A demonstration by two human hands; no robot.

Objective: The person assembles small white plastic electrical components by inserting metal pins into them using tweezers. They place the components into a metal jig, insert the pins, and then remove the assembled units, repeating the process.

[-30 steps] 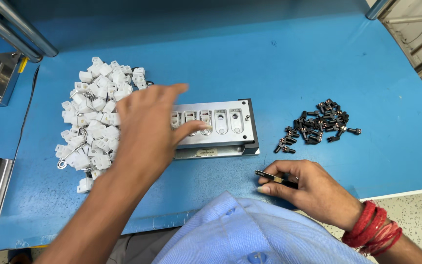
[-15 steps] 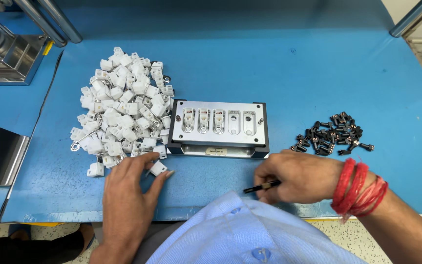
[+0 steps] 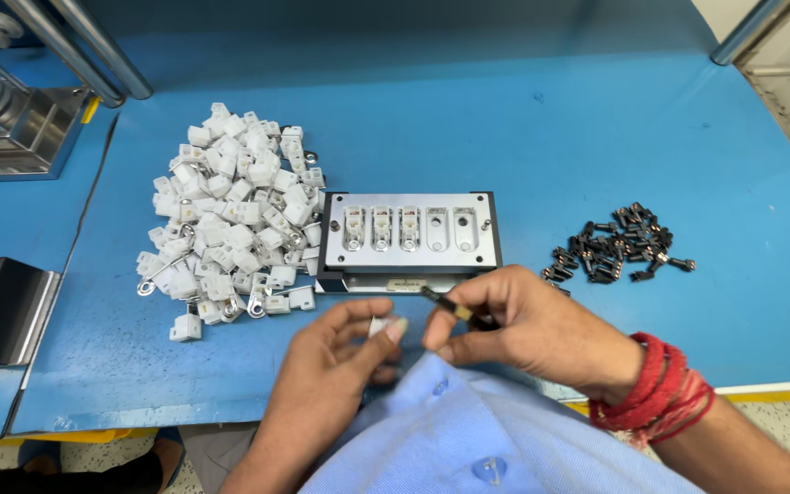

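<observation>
Blue bench: just below the metal fixture, holding 3 filled slots, left hand now pinches 1 white clip fetched from the pile; right hand grips a dark pin.

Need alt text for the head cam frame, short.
Two bare hands meet over a blue table: the left hand pinches a small white part, the right hand a thin dark tool. Behind sit a metal fixture, a white parts pile and black screws.
</observation>
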